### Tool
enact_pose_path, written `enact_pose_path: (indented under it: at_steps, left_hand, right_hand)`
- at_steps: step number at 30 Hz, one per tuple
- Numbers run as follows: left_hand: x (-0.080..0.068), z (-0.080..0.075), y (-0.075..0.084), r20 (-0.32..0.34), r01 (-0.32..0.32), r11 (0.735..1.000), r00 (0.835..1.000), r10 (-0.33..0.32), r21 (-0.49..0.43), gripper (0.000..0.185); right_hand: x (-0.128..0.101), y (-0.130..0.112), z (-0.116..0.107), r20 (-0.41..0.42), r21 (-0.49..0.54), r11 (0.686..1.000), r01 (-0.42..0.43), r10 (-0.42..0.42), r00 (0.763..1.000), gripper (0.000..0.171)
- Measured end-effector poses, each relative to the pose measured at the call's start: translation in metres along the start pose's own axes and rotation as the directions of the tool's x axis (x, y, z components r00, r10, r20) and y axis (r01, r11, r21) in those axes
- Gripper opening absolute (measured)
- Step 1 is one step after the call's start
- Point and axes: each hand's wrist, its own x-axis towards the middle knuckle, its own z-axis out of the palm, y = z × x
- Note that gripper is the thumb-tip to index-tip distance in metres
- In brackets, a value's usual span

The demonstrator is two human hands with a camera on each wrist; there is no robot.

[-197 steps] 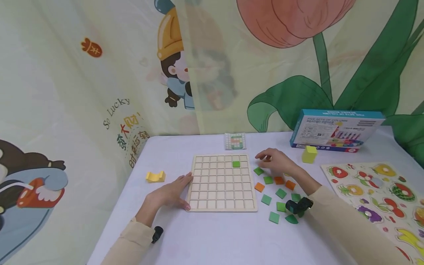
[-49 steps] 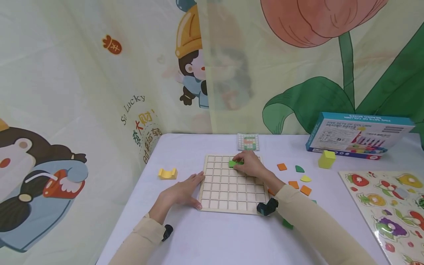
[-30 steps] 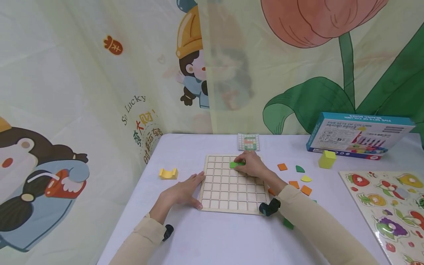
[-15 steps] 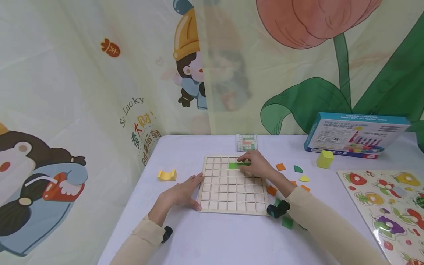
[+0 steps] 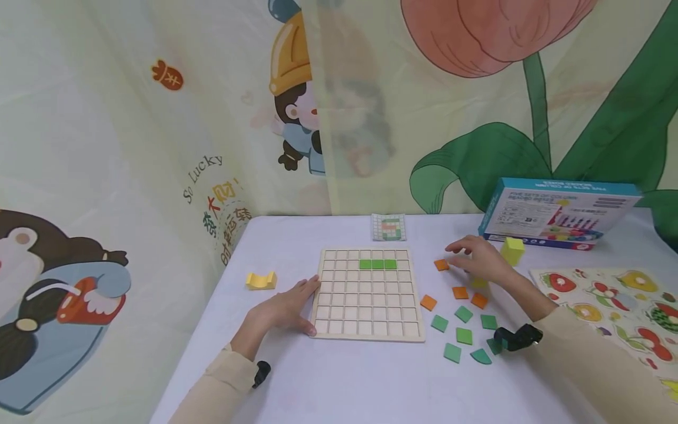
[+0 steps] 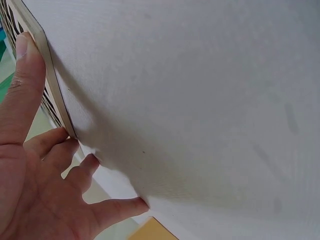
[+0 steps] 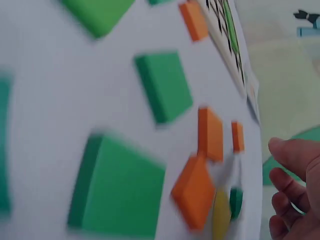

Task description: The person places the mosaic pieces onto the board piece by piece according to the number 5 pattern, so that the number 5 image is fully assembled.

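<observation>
Left hand: my left hand (image 5: 281,309) lies flat on the desk (image 5: 344,383), fingers spread and straight, pressed against the left edge of the grid board (image 5: 368,294) near its near-left corner; the left wrist view shows the fingertips (image 6: 27,75) along the wooden rim.

Right hand: my right hand (image 5: 477,262) hovers to the right of the board, over the loose tiles, fingers loosely bent. I cannot tell whether it pinches anything yet; nothing shows between the fingertips.

Nearest piece: an orange tile (image 5: 441,265) lies just beside my fingertips, between the board's right edge and the yellow block (image 5: 511,250).

Other tiles: more orange and green tiles (image 5: 464,335) are scattered toward the near-right of the board.

Board so far: three green tiles (image 5: 377,264) sit side by side in the second row from the far edge.

Handling: the tile looks thin, stiff and light, probably smooth. I judge it best taken by two opposite edges with thumb and forefinger; it may slide on the cloth.
</observation>
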Motion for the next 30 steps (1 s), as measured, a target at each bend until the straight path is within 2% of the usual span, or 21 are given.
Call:
enact_pose_path:
  at_steps: [6,11,14,22,30]
  left_hand:
    - [-0.003,-0.004,0.000,0.002,-0.001,1.000,1.000,0.001,-0.002,0.103]
    - [-0.003,-0.003,0.000,0.007,-0.010,1.000,1.000,0.011,-0.004,0.103]
    - [-0.002,-0.002,0.000,0.009,-0.005,1.000,1.000,0.005,-0.003,0.103]
    - [0.000,0.000,0.000,0.000,-0.005,1.000,1.000,0.005,0.003,0.104]
    - [0.002,0.001,0.000,-0.002,-0.005,1.000,1.000,0.005,-0.004,0.104]
  right_hand:
    - [-0.011,0.022,-0.012,0.018,-0.027,0.997,-0.067,0.068,0.998,0.036]
    - [-0.015,0.028,-0.010,0.051,-0.026,0.993,-0.112,0.113,0.992,0.042]
    - [-0.017,0.029,-0.008,0.039,-0.031,0.992,-0.120,0.121,0.992,0.042]
    - [-0.017,0.024,-0.005,0.004,-0.059,0.991,-0.121,0.121,0.993,0.037]
    - [-0.009,0.011,0.000,-0.032,-0.061,0.996,-0.059,0.057,0.998,0.033]
